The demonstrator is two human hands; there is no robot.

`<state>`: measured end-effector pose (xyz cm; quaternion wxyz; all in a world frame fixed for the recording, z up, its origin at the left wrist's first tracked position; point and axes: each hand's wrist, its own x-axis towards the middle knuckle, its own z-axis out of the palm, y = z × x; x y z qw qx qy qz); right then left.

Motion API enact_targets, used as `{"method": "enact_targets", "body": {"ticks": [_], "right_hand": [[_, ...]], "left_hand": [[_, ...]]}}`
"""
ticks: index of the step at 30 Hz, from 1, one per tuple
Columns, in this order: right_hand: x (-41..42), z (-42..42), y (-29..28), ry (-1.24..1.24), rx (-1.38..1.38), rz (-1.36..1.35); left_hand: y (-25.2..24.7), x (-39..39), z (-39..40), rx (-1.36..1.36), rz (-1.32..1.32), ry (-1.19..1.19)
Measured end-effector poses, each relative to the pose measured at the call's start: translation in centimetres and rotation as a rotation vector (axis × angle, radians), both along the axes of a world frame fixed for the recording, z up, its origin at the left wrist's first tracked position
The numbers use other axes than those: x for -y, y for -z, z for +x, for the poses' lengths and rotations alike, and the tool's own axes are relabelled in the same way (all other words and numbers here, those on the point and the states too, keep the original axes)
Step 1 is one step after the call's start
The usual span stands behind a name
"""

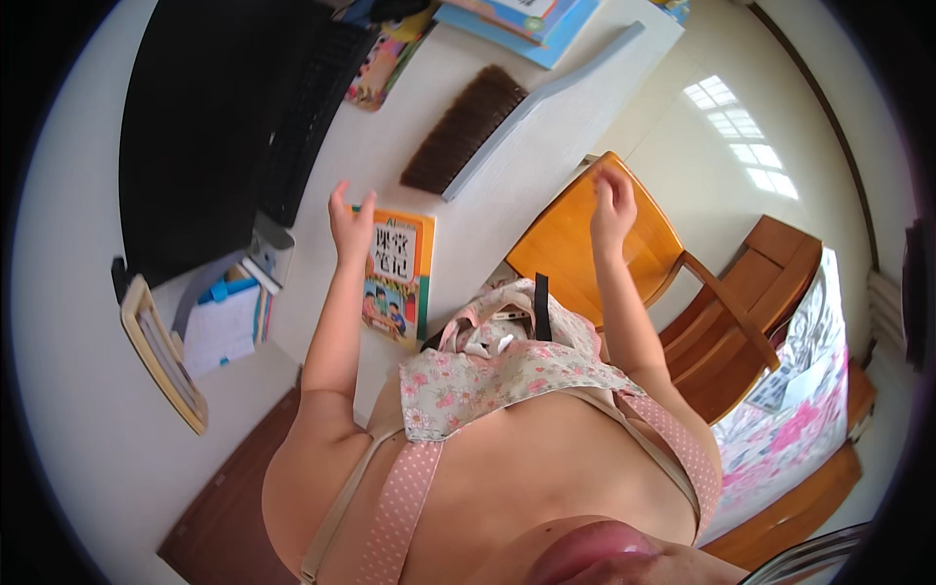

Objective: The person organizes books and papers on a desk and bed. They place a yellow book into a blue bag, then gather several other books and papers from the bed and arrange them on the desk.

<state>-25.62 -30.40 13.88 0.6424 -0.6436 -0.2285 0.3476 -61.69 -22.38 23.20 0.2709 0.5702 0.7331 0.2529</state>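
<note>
My left hand [352,225] is raised at the upper left edge of a paperback workbook [404,292], with fingers and thumb apart and nothing between them. Whether it touches the cover, I cannot tell. The workbook lies on the pale desk [468,238] and has an orange and green cover with printed writing and drawn children. My right hand [614,208] is held up in front of a wooden chair seat [556,241], fingers loosely curled and holding nothing visible. On the desk between the hands and farther away rests a bench brush [468,131] with dark bristles and a grey handle.
A dark monitor [212,131] and a black keyboard [314,117] stand at the left. Blue folders or books [526,33] lie at the desk's far end. Beyond the chair is a wooden bench [768,278] beside a floral cloth [782,446]. A floral apron [504,373] covers my front.
</note>
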Motion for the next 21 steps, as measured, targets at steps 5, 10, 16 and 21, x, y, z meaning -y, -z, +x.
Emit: {"method": "enact_targets", "body": {"ticks": [5, 10, 16, 21], "right_hand": [[9.6, -4.1, 1.2, -0.21, 0.072, -0.382], [10.1, -7.9, -0.9, -0.482, 0.045, -0.344], [8.5, -14.6, -4.4, -0.891, 0.212, -0.357], [9.2, -20.9, -4.8, -0.923, 0.257, -0.278]], "left_hand": [[3.0, 12.1, -4.5, -0.26, -0.157, 0.028], [3.7, 13.9, -4.5, -0.436, -0.16, 0.078], [2.4, 11.9, -5.7, -0.476, -0.28, 0.014], [2.4, 10.5, -8.8, 0.002, -0.329, -0.048]]}}
